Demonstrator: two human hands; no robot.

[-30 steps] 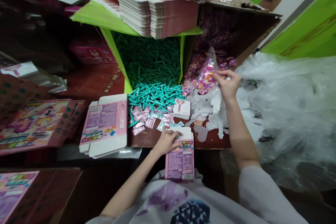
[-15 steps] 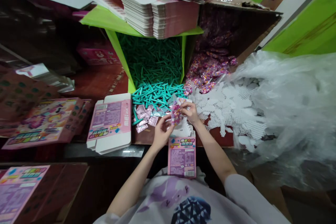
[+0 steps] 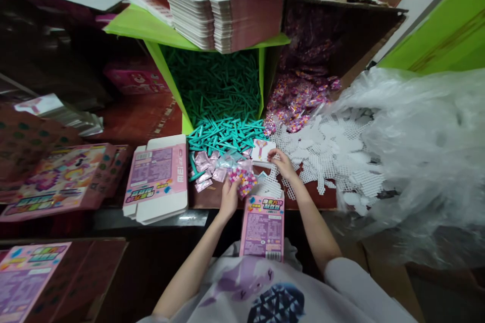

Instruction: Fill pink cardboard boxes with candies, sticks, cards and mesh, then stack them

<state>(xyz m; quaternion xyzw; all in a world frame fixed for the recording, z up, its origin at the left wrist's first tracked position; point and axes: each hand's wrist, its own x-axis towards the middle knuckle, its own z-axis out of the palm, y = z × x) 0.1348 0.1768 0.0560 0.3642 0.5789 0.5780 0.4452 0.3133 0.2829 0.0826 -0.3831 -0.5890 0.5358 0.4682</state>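
Observation:
In my left hand (image 3: 229, 198) is a clear bag of pink, purple, orange and white beads (image 3: 246, 182), pinched between thumb and fingers. The fingers of my right hand (image 3: 284, 164) are closed at the right edge of a printed card (image 3: 262, 149) with a pink Y-shaped picture, on top of a small stack. An open pink and purple box (image 3: 263, 227) leans against my front, its flap end towards the table. White grid pegboard (image 3: 270, 186) pieces show at its mouth. Small pink sachets (image 3: 204, 162) lie left of the bead bag.
Teal pen-like sticks (image 3: 223, 133) spill from a green bin. Bagged beads (image 3: 295, 96) fill a carton beside it. White pegboards (image 3: 329, 149) and clear plastic sheeting (image 3: 424, 161) spread rightward. Flat boxes (image 3: 155, 176) lie left; a cardboard stack (image 3: 197, 12) stands on the bin.
My right hand has left the bead bag and moved to the card stack. My left hand has drawn the bag slightly down and left, uncovering the cards.

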